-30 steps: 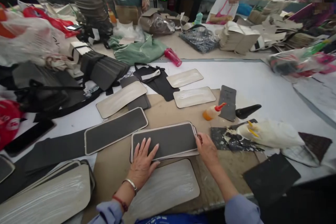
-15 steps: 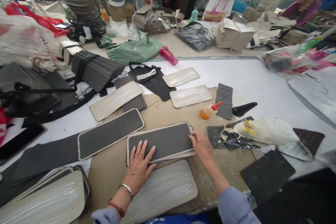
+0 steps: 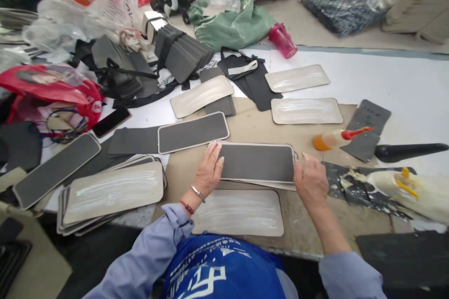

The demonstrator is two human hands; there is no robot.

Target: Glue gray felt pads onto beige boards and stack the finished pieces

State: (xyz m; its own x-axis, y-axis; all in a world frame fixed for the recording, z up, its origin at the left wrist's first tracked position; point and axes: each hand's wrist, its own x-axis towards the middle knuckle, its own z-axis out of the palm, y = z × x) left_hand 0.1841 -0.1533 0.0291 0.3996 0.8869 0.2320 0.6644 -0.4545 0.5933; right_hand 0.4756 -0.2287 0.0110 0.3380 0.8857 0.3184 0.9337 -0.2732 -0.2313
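Note:
A dark grey rectangular panel with a pale border lies on a small stack of similar panels in front of me. My left hand rests over its left end, fingers stretched out along the edge. At the right end, my right hand has its fingers bent and pinched on the panel's edge. Nearer to me lies a beige panel with glossy whitish streaks, partly covered by my left wrist. Just beyond my left hand is another grey panel with a pale border.
A stack of streaked beige panels stands at left, near a phone. On the right are a bottle with a red nozzle, a black-handled tool and a white glue-smeared bag. A pink cup lies farther back.
The view has tilted down and turned left. My left hand has moved from flat on the panel's face to its left end. My right hand stays at the right edge.

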